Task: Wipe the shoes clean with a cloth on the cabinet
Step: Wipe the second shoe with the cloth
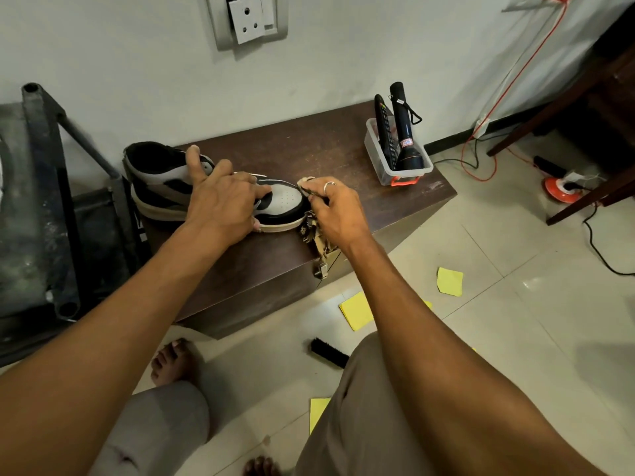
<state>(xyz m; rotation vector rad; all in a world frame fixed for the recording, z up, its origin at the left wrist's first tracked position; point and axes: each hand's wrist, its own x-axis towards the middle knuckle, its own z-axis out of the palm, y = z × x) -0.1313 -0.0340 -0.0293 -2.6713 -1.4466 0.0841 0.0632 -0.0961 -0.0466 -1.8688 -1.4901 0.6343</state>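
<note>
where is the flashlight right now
In the head view, the flashlight stands head-down in the clear plastic bin at the right end of the cabinet top, next to a remote control.

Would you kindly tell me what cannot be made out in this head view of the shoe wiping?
1. Shoe laces and midfoot: covered by the left hand.
2. Cloth: mostly bunched under the right hand, so its size is unclear.
3. Brush on the floor: partly behind the person's knee.
4. Flashlight label: too small to read.
</note>
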